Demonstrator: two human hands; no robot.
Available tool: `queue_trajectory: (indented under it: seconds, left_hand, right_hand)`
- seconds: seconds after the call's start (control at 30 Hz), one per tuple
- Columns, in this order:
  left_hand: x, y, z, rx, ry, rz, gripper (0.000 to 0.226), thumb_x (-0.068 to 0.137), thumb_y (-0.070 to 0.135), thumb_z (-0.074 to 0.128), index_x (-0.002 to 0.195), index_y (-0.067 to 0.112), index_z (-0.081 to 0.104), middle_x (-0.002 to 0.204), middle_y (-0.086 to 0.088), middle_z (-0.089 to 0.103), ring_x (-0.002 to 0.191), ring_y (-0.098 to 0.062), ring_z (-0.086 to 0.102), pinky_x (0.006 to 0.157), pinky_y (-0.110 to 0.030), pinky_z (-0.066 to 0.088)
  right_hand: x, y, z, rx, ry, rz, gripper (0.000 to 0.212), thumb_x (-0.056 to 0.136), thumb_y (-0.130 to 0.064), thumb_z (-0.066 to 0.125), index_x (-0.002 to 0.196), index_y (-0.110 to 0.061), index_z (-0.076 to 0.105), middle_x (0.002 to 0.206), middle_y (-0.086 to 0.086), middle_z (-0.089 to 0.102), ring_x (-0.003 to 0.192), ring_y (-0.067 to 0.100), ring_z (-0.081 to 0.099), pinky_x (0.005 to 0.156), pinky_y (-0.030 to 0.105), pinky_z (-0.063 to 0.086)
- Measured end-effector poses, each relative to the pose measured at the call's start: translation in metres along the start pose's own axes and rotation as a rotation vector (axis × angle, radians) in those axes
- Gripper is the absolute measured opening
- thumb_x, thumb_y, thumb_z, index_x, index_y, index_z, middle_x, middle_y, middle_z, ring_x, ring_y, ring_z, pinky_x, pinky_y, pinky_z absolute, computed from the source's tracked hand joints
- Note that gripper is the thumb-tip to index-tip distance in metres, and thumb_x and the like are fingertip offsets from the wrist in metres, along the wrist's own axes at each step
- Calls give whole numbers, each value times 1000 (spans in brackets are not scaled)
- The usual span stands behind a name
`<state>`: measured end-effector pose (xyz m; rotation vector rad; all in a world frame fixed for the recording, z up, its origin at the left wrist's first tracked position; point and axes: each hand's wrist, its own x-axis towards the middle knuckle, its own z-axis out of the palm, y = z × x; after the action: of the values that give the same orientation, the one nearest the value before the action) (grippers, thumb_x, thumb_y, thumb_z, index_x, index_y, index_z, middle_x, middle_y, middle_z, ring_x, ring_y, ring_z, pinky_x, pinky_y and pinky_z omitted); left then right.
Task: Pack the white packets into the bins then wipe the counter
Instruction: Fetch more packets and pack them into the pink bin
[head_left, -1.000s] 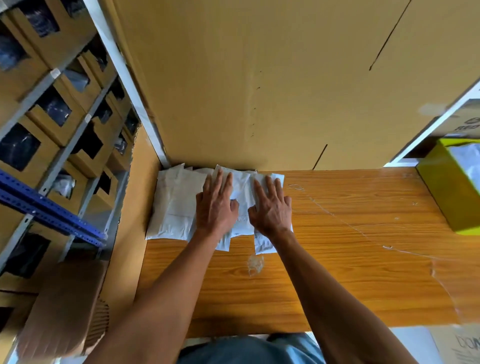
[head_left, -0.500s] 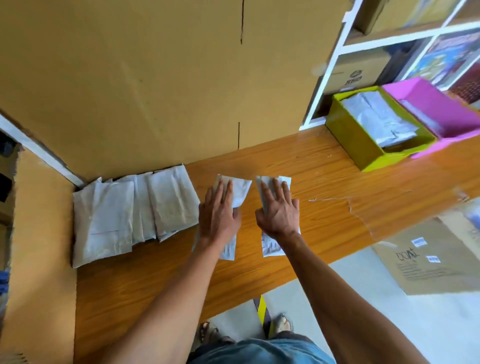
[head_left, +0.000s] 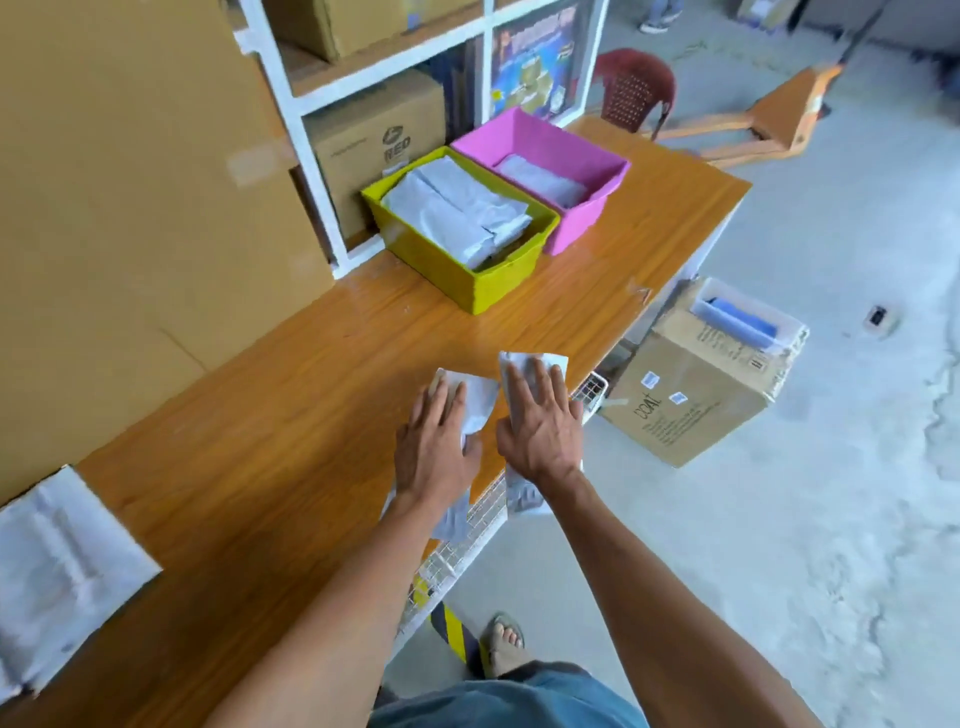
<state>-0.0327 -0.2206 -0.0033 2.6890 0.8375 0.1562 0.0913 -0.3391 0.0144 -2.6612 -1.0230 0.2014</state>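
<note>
Two flat white packets are pinned to the wood-grain worktop (head_left: 291, 426) near its front edge. The left hand (head_left: 434, 452) is laid flat, fingers straight and close together, on one crinkled packet (head_left: 480, 402); the right hand (head_left: 540, 426) is pressed flat, fingers slightly spread, on the other packet (head_left: 535, 361). The lower ends of both packets are seen overhanging the front edge, above a white wire rack (head_left: 467, 540) fixed below it.

Toward the far right corner of the worktop a rectangular yellow-green plastic bin (head_left: 483, 283) is set, filled with glossy white packets (head_left: 457, 213) lying at a slant. A pink plastic bin (head_left: 582, 213) is placed touching its right side, with a few packets (head_left: 540, 179) flat on its floor. A further stack of white packets (head_left: 57, 566) is seen at the near left edge, against a tall cardboard panel (head_left: 130, 197) that lines the back edge.

A broad strip of bare, lightly scuffed laminate is left open between the hands and the bins. Behind the bins a white shelf frame (head_left: 311, 171) holding cardboard boxes is seen. On the pale concrete floor beside the right edge, a brown carton (head_left: 691, 395) with a clear lidded box on top is set.
</note>
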Motion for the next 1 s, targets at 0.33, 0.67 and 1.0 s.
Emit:
queue_trajectory:
  seconds: [0.33,0.67,1.0]
  left_hand:
    - [78,129,61,-78,-52,281,75,89,44,51,161,26,41,174,-4,27,153,-35,35,113,-53,46]
    - [186,193,99,-155,-49,299,75,92,44,48,164,31,36,174,-1,26,156,-31,28,122,-50,36]
    - [349,259,104,-233,144,284,70,91,37,59,158,21,49,169,-6,38,147,-31,46,111,-49,46]
  right_hand:
    - [6,143,-36,-3,86,294,89,88,-43,55,167,-34,15,175,9,15,160,37,13,112,57,39]
    - [81,219,-59,0,148,354,86,90,-43,53,166,-38,12,174,8,17,160,37,15,112,58,41]
    - [253,285,-124,-26,186,247,86,88,-40,50,166,-39,14,173,8,21,159,37,19,112,60,40]
